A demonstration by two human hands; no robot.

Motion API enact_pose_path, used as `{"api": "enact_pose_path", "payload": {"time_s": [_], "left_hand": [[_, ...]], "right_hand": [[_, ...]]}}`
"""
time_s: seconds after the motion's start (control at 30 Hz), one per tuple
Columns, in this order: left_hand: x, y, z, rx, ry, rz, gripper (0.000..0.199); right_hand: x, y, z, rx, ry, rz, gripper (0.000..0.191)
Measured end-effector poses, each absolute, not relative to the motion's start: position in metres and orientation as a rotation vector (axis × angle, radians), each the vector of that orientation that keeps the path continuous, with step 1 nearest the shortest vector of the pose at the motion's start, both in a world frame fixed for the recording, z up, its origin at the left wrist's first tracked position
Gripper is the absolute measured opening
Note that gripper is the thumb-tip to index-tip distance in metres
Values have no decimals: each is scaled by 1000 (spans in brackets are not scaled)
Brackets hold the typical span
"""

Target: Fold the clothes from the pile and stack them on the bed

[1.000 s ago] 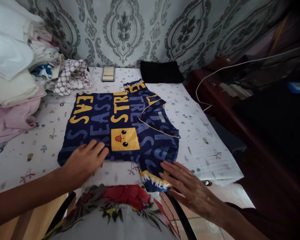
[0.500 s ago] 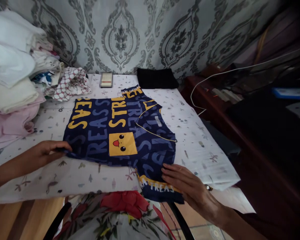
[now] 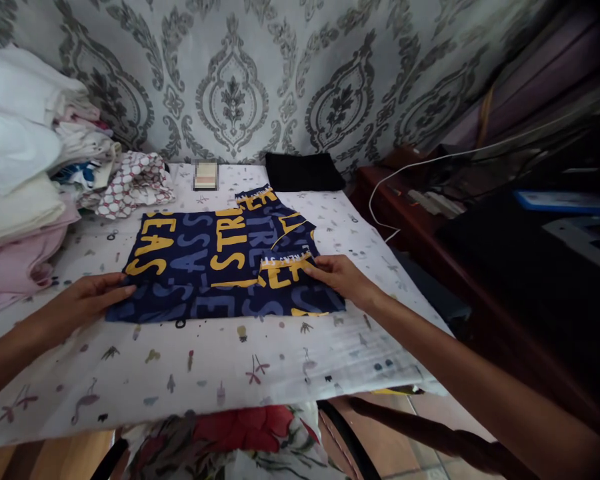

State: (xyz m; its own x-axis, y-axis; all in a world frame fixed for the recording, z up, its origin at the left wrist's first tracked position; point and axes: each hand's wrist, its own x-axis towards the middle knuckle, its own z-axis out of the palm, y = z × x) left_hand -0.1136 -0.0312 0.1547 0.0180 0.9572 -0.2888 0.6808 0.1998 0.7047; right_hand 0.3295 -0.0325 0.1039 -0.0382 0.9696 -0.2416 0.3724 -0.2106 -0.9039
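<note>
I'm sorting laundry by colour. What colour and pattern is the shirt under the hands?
Navy shirt with yellow and pale-blue lettering, clearest in the head view.

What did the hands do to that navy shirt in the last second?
The right hand folded the near edge of the navy and yellow lettered shirt away from the person, hiding the yellow duck patch. The left hand slid left to the shirt's corner. The pile of folded laundry stayed put.

A table covered by a white patterned sheet carries a navy lettered shirt. Behind the shirt lies a black folded cloth; left of it, a clothes pile.
</note>
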Motion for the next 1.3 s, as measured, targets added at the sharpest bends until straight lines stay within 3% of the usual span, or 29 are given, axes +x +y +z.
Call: {"api": "enact_pose_path", "payload": {"time_s": [0.13, 0.33, 0.53, 0.77, 0.93, 1.1, 1.2, 1.3], "left_hand": [[-106, -35, 154, 1225, 1692, 590, 53], [-106, -38, 147, 1266, 1691, 659, 42], [-110, -32, 142, 1351, 1709, 610, 46], [-109, -29, 144, 1589, 1720, 516, 36], [-114, -26, 139, 1819, 1756, 415, 33], [-116, -28, 144, 2193, 1900, 175, 32], [-101, -34, 154, 2583, 1995, 43, 40], [-76, -35, 146, 2890, 1752, 208, 48]], "right_hand": [[320, -40, 113, -1513, -1489, 998, 49], [317, -31, 108, -1594, -1692, 438, 39], [324, -24, 97, -1699, -1805, 427, 41], [319, -8, 101, -1481, -1632, 722, 42], [329, -9, 94, -1623, -1788, 328, 30], [333, -13, 96, -1967, -1933, 122, 43], [316, -21, 104, -1807, -1957, 10, 43], [289, -29, 105, -1472, -2217, -13, 43]]}}
